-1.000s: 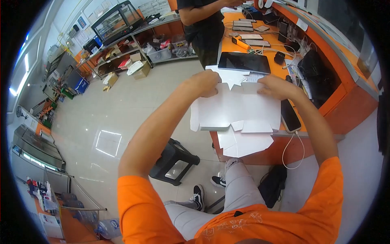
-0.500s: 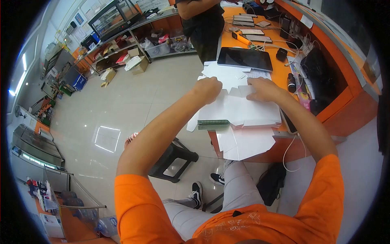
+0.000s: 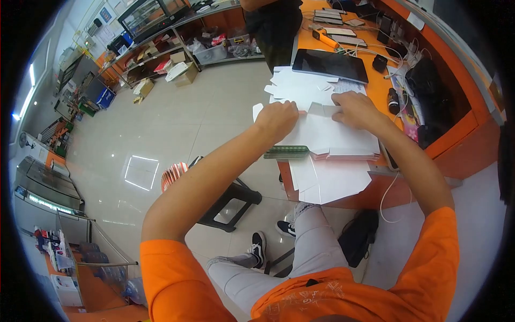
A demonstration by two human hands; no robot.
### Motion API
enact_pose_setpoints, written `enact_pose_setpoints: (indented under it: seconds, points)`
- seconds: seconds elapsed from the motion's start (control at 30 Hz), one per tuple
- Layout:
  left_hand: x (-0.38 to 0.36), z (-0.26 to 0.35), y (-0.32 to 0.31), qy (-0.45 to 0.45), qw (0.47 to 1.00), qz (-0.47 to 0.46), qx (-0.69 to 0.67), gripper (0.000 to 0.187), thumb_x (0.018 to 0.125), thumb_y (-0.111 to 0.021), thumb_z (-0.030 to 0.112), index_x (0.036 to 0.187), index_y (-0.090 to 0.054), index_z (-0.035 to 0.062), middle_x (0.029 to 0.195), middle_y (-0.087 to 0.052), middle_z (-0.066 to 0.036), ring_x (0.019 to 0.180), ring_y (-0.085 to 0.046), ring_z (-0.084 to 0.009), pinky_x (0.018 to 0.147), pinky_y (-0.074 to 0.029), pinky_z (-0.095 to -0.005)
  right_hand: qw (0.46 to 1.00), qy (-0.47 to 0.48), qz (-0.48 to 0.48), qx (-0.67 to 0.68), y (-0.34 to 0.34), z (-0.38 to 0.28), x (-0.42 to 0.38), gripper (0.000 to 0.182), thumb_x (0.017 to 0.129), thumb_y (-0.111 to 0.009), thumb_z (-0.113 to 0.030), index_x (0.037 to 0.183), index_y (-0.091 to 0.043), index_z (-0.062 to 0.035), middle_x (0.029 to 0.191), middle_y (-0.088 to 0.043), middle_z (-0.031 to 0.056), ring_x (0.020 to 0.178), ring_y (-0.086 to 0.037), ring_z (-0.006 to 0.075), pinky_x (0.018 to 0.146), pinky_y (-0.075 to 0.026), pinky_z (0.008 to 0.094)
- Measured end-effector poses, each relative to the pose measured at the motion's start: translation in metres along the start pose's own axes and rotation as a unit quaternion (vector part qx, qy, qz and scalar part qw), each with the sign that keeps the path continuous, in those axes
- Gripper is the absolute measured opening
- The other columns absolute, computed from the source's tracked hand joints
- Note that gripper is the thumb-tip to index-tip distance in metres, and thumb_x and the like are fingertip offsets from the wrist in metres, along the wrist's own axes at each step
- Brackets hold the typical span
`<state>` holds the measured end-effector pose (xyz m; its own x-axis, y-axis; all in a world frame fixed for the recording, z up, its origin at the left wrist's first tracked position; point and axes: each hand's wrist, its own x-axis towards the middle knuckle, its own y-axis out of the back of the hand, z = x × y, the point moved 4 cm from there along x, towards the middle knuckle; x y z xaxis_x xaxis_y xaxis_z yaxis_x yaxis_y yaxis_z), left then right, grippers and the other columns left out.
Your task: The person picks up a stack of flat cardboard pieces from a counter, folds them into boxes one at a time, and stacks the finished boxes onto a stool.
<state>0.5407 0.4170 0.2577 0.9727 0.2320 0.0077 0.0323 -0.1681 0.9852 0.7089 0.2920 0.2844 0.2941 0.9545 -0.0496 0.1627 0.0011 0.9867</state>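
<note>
A stack of flat white cardboard box blanks (image 3: 338,131) lies at the near end of the orange counter, with green and reddish printing along its front edges. My left hand (image 3: 278,119) is closed on the left far side of the top blank, fingers curled at its flap. My right hand (image 3: 357,110) pinches a raised flap at the blank's far right edge, thumb and fingers on either side. More white blanks (image 3: 300,85) lie beyond my hands. Another white sheet (image 3: 332,182) sticks out below the stack, over the counter's edge.
A black tablet (image 3: 330,65) lies behind the blanks. Phones, cables and a yellow handheld device (image 3: 324,38) are further along the counter. A person in dark clothes (image 3: 273,27) stands at its far left side. A black stool (image 3: 230,206) is below my left arm.
Both hands stay on the top blank; its left part has lifted and tilted, and the right flap stands up more. The whole view has shifted slightly.
</note>
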Motion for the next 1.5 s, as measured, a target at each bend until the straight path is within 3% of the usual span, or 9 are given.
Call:
enact_pose_setpoints:
  seconds: [0.17, 0.4, 0.5, 0.6, 0.7, 0.83, 1.0, 1.2, 1.5]
  points:
    - [-0.006, 0.004, -0.01, -0.01, 0.995, 0.005, -0.099, 0.051, 0.104, -0.049, 0.025, 0.137, -0.044, -0.0129, 0.135, -0.055, -0.033, 0.121, -0.059, -0.0452, 0.1, -0.051, -0.0496, 1.0, -0.007, 0.02, 0.006, -0.001, -0.002, -0.005, 0.03, 0.082, -0.075, -0.023, 0.101, -0.064, -0.0018, 0.102, -0.07, 0.0221, 0.101, -0.067, 0.0419, 0.085, -0.05, 0.0516]
    - [-0.017, 0.013, -0.023, 0.015, 0.994, 0.091, -0.067, 0.056, 0.107, -0.039, 0.03, 0.139, -0.043, -0.0152, 0.143, -0.047, -0.036, 0.131, -0.05, -0.0492, 0.112, -0.04, -0.0515, 1.0, -0.01, 0.02, 0.017, -0.002, 0.0, -0.007, 0.031, 0.082, -0.076, -0.023, 0.103, -0.064, -0.0027, 0.102, -0.071, 0.0218, 0.102, -0.067, 0.0415, 0.085, -0.051, 0.0519]
    - [-0.013, 0.016, 0.015, -0.022, 0.993, -0.057, -0.101, 0.069, 0.107, -0.04, 0.042, 0.145, -0.038, -0.0157, 0.149, -0.041, -0.038, 0.137, -0.043, -0.0525, 0.117, -0.036, -0.0524, 1.0, -0.013, 0.018, 0.005, 0.004, 0.0, -0.006, 0.027, 0.083, -0.074, -0.019, 0.105, -0.068, -0.0039, 0.105, -0.072, 0.021, 0.104, -0.069, 0.0393, 0.088, -0.053, 0.0505]
    - [-0.031, 0.027, 0.027, 0.023, 0.97, -0.093, -0.225, 0.096, 0.097, -0.051, 0.063, 0.149, -0.033, -0.015, 0.153, -0.035, -0.039, 0.143, -0.034, -0.0541, 0.12, -0.03, -0.0517, 1.0, -0.01, 0.021, 0.008, -0.006, 0.002, -0.01, 0.026, 0.084, -0.073, -0.018, 0.105, -0.068, -0.0042, 0.104, -0.072, 0.0214, 0.104, -0.069, 0.0398, 0.088, -0.053, 0.0506]
    - [-0.036, 0.02, 0.023, -0.002, 0.978, -0.047, -0.202, 0.13, 0.072, -0.068, 0.081, 0.152, -0.03, -0.0141, 0.156, -0.029, -0.041, 0.145, -0.033, -0.0509, 0.123, -0.027, -0.0481, 1.0, -0.003, 0.022, 0.015, -0.002, 0.003, -0.008, 0.026, 0.084, -0.072, -0.018, 0.105, -0.067, -0.0041, 0.103, -0.071, 0.0221, 0.104, -0.068, 0.0403, 0.087, -0.053, 0.051]
    - [-0.047, 0.016, 0.013, -0.037, 0.988, -0.009, -0.148, 0.129, 0.07, -0.072, 0.08, 0.15, -0.034, -0.0141, 0.154, -0.033, -0.039, 0.142, -0.039, -0.0503, 0.12, -0.032, -0.0483, 0.999, 0.001, 0.026, 0.038, -0.007, 0.005, -0.01, 0.024, 0.086, -0.07, -0.017, 0.105, -0.065, -0.0035, 0.104, -0.071, 0.0224, 0.103, -0.068, 0.0409, 0.086, -0.053, 0.0514]
    - [-0.039, 0.004, 0.02, -0.047, 0.974, 0.108, -0.191, 0.114, 0.066, -0.078, 0.077, 0.136, -0.058, -0.0097, 0.132, -0.062, -0.032, 0.119, -0.064, -0.0443, 0.103, -0.05, -0.0457, 0.995, 0.046, 0.08, 0.024, -0.016, 0.005, -0.01, 0.024, 0.091, -0.068, -0.017, 0.109, -0.063, -0.0029, 0.105, -0.07, 0.0197, 0.103, -0.068, 0.0395, 0.086, -0.053, 0.0508]
    - [-0.024, -0.004, 0.021, -0.016, 0.978, 0.074, -0.193, 0.106, 0.062, -0.081, 0.076, 0.126, -0.067, -0.0069, 0.113, -0.072, -0.028, 0.097, -0.073, -0.0408, 0.092, -0.056, -0.0452, 0.996, 0.066, 0.062, -0.001, -0.025, 0.005, -0.012, 0.024, 0.096, -0.064, -0.018, 0.115, -0.06, -0.0044, 0.108, -0.069, 0.0166, 0.103, -0.068, 0.0374, 0.087, -0.054, 0.0505]
    - [-0.045, 0.012, 0.026, -0.066, 0.996, 0.011, -0.064, 0.133, 0.056, -0.088, 0.064, 0.151, -0.035, -0.0117, 0.149, -0.043, -0.037, 0.138, -0.046, -0.0466, 0.115, -0.041, -0.0437, 0.997, 0.056, 0.054, 0.01, -0.025, 0.003, -0.014, 0.027, 0.095, -0.064, -0.023, 0.114, -0.058, -0.004, 0.11, -0.067, 0.0151, 0.105, -0.064, 0.038, 0.087, -0.05, 0.0521]
